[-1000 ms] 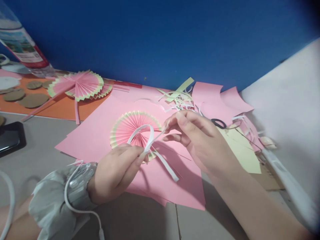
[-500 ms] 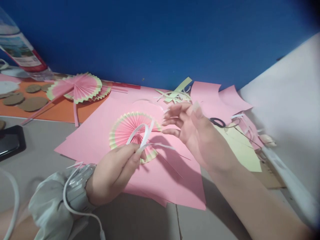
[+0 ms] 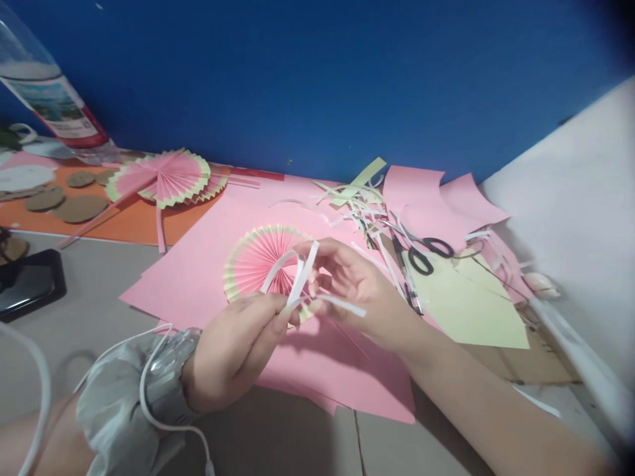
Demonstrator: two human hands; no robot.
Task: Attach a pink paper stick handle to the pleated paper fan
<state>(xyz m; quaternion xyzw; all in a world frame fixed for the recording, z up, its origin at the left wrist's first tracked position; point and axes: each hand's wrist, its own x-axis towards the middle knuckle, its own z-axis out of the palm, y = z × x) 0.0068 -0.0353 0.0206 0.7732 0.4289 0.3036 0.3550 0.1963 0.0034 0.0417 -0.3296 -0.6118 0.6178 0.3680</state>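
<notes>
Right hand [image 3: 364,297] shifted inward, grip unclear, unblocking scissors [image 3: 421,243]; left hand [image 3: 235,350] pinches white strip [image 3: 303,275].

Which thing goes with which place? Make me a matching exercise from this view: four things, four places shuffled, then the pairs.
Things
1. Strip
2. Scissors
3. Phone
4. Bottle

Places
A. In front of the blue wall, at upper left
B. Partly over the pale yellow sheet
C. Between the thumb and fingers of the left hand
D. On the grey surface, at the left edge of the view

Pairs: 1-C, 2-B, 3-D, 4-A
</notes>
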